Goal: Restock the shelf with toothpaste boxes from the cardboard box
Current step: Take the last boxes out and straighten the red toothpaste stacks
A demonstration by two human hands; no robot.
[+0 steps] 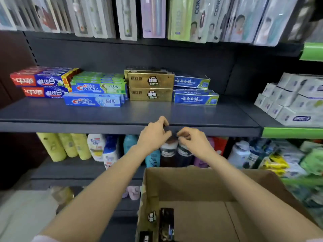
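Down at the bottom edge, closest to me, sits the open cardboard box (201, 186), and in its left corner I see a few dark toothpaste boxes (165, 224) standing on end, well below the hands. Both my forearms reach up over the box toward the front lip of the dark shelf (104, 116). My left hand (153, 135) and my right hand (194, 139) meet just in front of that lip, fingers curled and pinching what looks like a small dark item (172, 134) between them; it is blurred against the shelf edge, so I cannot tell what it is. Further back on the same shelf I see stock already in place: red and blue boxes (42, 82) on the left, Crest boxes (97, 91) beside them, two gold boxes (150, 86) stacked in the middle, and blue boxes (194, 91) touching their right side. White packs (293, 100) are piled on the neighbouring shelf to the right. Toothbrush packs (153, 16) hang in a row above, and bottles (73, 145) crowd the shelf below, partly hidden behind my hands.
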